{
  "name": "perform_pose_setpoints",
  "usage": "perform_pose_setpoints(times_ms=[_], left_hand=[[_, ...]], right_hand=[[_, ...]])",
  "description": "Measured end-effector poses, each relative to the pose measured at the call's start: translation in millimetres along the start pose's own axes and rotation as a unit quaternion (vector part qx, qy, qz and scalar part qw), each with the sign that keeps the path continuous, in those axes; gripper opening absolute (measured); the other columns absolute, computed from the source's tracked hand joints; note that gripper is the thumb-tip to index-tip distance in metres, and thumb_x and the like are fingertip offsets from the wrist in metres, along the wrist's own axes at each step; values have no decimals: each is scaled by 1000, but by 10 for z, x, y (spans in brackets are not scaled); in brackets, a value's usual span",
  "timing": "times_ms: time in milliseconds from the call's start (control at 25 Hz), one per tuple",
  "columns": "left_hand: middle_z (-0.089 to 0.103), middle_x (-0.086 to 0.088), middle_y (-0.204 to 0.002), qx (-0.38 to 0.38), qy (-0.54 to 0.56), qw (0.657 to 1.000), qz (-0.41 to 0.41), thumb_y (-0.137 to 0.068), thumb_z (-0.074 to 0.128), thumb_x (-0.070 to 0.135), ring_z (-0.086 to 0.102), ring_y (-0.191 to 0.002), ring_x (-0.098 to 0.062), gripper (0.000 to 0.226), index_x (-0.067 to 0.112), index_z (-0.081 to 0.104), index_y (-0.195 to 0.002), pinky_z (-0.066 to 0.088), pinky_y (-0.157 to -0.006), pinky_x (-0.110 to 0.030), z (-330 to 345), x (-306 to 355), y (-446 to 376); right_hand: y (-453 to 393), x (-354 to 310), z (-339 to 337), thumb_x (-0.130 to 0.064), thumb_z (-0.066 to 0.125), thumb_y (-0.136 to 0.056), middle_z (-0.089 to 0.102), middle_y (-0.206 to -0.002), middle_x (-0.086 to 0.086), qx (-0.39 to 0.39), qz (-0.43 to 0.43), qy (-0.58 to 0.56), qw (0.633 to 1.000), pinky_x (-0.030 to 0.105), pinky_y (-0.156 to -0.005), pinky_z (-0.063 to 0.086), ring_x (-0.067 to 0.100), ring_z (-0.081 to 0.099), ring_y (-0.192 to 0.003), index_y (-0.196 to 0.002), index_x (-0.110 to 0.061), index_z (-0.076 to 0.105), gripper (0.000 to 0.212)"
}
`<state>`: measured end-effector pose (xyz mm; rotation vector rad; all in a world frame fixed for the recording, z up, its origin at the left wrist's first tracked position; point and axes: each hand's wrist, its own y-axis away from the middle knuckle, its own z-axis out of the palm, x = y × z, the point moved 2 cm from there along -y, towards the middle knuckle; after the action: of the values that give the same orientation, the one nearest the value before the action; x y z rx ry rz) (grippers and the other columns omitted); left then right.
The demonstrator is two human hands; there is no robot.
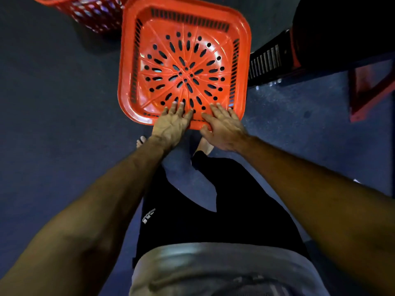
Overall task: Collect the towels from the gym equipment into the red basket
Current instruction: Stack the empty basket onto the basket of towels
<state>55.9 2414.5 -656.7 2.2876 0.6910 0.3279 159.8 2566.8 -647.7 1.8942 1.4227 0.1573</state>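
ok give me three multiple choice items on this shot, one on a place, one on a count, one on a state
1. Where do both hands rest?
A. the basket's near edge
B. its far edge
C. the floor

2. How many red baskets show?
A. one
B. two
C. four

3. What is in the near basket?
A. towels
B. bottles
C. nothing visible

Answers: 1 A, the left hand and right hand lie flat on the near edge of the red basket. 2 B, a second basket sits at top left. 3 C, only its slotted bottom shows.

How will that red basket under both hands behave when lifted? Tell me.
The red basket looks like thin perforated plastic, so probably light and slightly flexible. It holds nothing, so little weight. Left hand and right hand lie at one edge; it may tip.
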Motion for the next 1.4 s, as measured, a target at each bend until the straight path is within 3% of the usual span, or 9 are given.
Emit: perform_pose_setpoints(times_ms=[120,200,360,520,680,840,1080,1240,1400], left_hand=[[33,-15,-168,27,44,999,-10,-106,45,16,34,-154,-36,60,22,31,-164,28,-124,-48,-376,-99,313],[55,-12,-151,47,105,993,-24,-102,51,13,55,-136,-36,53,22,48,-154,42,-109,-45,-595,-190,560],[72,-12,-115,93,154,980,-83,-100,54,17,70,-105,-41,40,29,61,-137,54,-85,-46,-826,-372,1064],[73,-13,-111,132,218,961,-105,-94,60,20,70,-104,-42,40,31,64,-132,54,-83,-46,-982,-610,1512],[75,-11,-120,176,284,936,-113,-97,60,28,69,-113,-38,38,30,65,-135,53,-88,-45,-1050,-857,1828],[74,-13,-122,218,319,916,-107,-97,61,26,68,-115,-40,37,26,62,-134,53,-91,-46,-1132,-1267,2082],[72,-12,-128,234,376,884,-149,-96,57,18,67,-120,-38,45,27,58,-140,52,-96,-45,-1096,-1826,2336],[72,4,-130,258,491,823,-122,-94,52,34,68,-118,-21,49,33,60,-142,53,-102,-40,-1094,-2252,2494],[80,4,-109,275,618,721,-153,-86,60,44,75,-103,-24,42,35,68,-126,60,-92,-41,-1116,-2633,2517]], right_hand=[[192,-176,-287,-80,24,-96,53,-158,9,40,-5,1,999,51,-129,16,29,40,-152,-147,-25,61,84],[332,-299,-519,-88,26,-93,63,-145,7,50,-25,16,998,51,-128,16,29,49,-143,-143,-23,63,90],[531,-572,-895,-35,58,-101,70,-122,7,115,-67,63,989,57,-128,20,33,60,-124,-135,-21,67,37],[627,-1009,-1174,-21,61,-93,69,-109,5,214,-84,67,971,59,-125,26,34,62,-115,-115,-23,73,26],[607,-1429,-1381,-22,62,-90,65,-120,5,242,-87,75,963,58,-120,33,34,58,-124,-117,-24,72,29],[578,-1969,-1599,-19,65,-88,59,-145,10,262,-64,76,960,54,-121,34,33,41,-151,-127,-21,68,39],[603,-2832,-1624,-15,59,-96,15,-178,6,298,-24,23,954,61,-126,23,28,9,-165,-164,-21,36,72],[545,-3391,-1559,-18,57,-101,3,-180,0,297,-25,3,955,58,-128,20,25,5,-166,-172,-26,13,84],[455,-3747,-1501,-25,53,-106,18,-178,3,257,5,-32,966,54,-130,24,23,14,-165,-171,-22,20,72]])
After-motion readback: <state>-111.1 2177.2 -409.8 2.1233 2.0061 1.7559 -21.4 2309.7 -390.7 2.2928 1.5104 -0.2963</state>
